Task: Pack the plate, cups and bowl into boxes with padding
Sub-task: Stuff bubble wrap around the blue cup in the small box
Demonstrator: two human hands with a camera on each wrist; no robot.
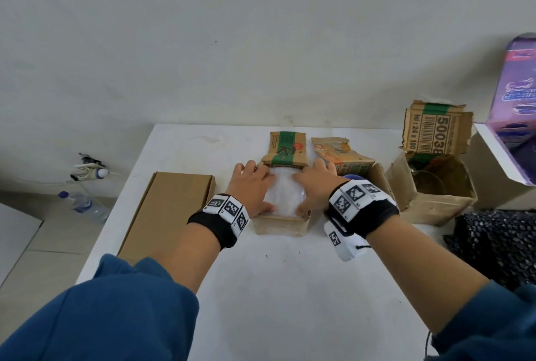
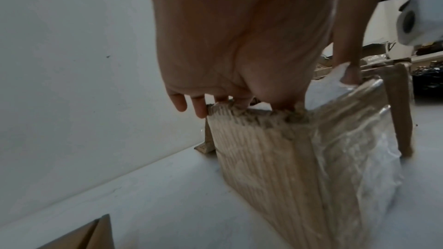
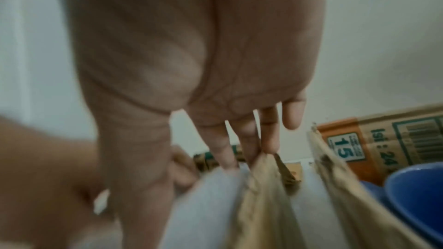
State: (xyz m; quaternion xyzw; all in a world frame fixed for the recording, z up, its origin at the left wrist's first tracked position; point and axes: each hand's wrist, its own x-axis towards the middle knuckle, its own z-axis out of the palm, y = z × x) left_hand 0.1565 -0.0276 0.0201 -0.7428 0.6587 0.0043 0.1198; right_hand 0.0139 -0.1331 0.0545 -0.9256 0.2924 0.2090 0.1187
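A small open cardboard box (image 1: 280, 226) stands mid-table, filled to the top with white foam padding (image 1: 282, 196). My left hand (image 1: 253, 186) lies flat on the padding's left side, its fingers reaching over the box's far left edge. My right hand (image 1: 314, 183) presses the right side with straight fingers. In the left wrist view the left hand (image 2: 227, 44) has its thumb on the padding (image 2: 322, 90) above the box wall (image 2: 263, 158). A blue cup (image 1: 352, 177) sits in the neighbouring box (image 1: 377, 178); it also shows as the cup (image 3: 417, 192) beside my right hand (image 3: 191, 63). What lies under the padding is hidden.
A flat closed carton (image 1: 168, 212) lies at the left. A taller open box (image 1: 435, 209) at the right holds a glass bowl (image 1: 427, 183). Behind it stands a purple box (image 1: 516, 117), and black bubble wrap (image 1: 499, 241) lies at the right edge. A water bottle (image 1: 84, 205) is on the floor.
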